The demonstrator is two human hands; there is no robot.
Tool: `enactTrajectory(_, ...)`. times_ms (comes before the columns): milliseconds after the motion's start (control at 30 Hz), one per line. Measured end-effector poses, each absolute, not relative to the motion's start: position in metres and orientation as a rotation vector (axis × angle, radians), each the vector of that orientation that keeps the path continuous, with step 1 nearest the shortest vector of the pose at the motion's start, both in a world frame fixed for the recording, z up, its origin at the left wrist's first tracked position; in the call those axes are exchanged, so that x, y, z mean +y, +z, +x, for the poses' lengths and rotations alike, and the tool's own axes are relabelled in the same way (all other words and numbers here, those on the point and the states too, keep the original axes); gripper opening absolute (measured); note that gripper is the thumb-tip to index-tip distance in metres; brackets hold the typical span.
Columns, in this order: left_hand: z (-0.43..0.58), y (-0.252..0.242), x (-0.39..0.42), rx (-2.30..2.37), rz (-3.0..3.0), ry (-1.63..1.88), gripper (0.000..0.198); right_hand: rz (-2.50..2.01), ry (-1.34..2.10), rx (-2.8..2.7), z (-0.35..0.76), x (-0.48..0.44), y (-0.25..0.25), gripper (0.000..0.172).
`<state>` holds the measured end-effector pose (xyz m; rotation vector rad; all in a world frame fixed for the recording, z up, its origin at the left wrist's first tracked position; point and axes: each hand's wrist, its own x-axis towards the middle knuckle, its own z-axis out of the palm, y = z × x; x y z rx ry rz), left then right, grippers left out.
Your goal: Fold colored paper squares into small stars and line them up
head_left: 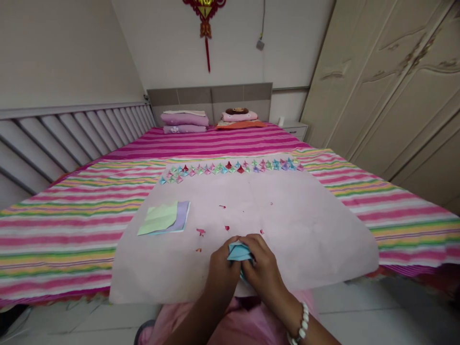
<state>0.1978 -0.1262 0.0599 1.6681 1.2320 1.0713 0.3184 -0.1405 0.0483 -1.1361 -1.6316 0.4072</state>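
Between both hands is a folded piece of light blue paper [239, 252], held just over the near part of a large pale pink sheet [294, 215]. My left hand [222, 263] grips the folded paper from its left side. On the other side my right hand [263, 261] is closed around it, fingers curled over the top edge and a white bead bracelet on the wrist. Parts of the paper are hidden behind the fingers. Off to the left lies a small stack of square paper sheets [160, 218], light green over purple and blue.
Along the sheet's far edge runs a row of many small folded paper pieces [219, 167] in several colours. Little red and pink scraps [200, 232] are scattered mid-sheet. Striped bedding [82, 211] surrounds it, with folded quilts [185, 120] by the headboard and a wardrobe [388, 96] at right.
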Motion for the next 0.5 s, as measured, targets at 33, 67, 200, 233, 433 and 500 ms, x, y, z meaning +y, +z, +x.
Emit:
enactTrajectory(33,0.197,0.061,-0.127,1.202,1.669,1.078,0.038,-1.133,0.428,-1.617,0.319,-0.14,0.048,0.048)
enactTrajectory(67,0.197,0.061,-0.127,1.184,1.663,1.084,0.038,-1.128,0.45,-1.601,0.319,-0.139,0.049,0.046)
enactTrajectory(200,0.194,0.059,-0.123,1.225,1.555,1.103,0.038,-1.095,0.547,-1.494,0.322,-0.138,0.05,0.033)
enactTrajectory(233,0.194,0.058,-0.122,1.23,1.506,1.107,0.039,-1.09,0.579,-1.455,0.323,-0.137,0.049,0.031)
enactTrajectory(433,0.19,0.064,-0.116,1.099,1.067,0.959,0.033,-1.054,0.789,-1.243,0.331,-0.128,0.047,0.021)
enactTrajectory(500,0.188,0.069,-0.115,1.049,0.927,0.918,0.031,-1.051,0.848,-1.201,0.334,-0.127,0.049,0.02)
